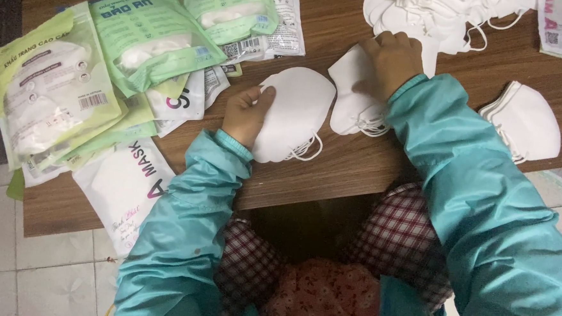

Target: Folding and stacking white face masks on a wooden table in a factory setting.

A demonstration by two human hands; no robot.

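Note:
My left hand [248, 113] grips the left edge of a small stack of white folded face masks [296, 111] that rests on the brown wooden table [332, 167]. Their ear loops hang toward the table's near edge. My right hand [392, 61] presses down on a second stack of white masks [354, 98] just to the right of the first. Both arms wear teal jacket sleeves.
Green and white mask pouches [107, 59] lie overlapped at the left, some over the table edge. A heap of loose white masks [442, 16] sits at the back right. Another mask stack [526, 119] lies at the right edge. Tiled floor shows below left.

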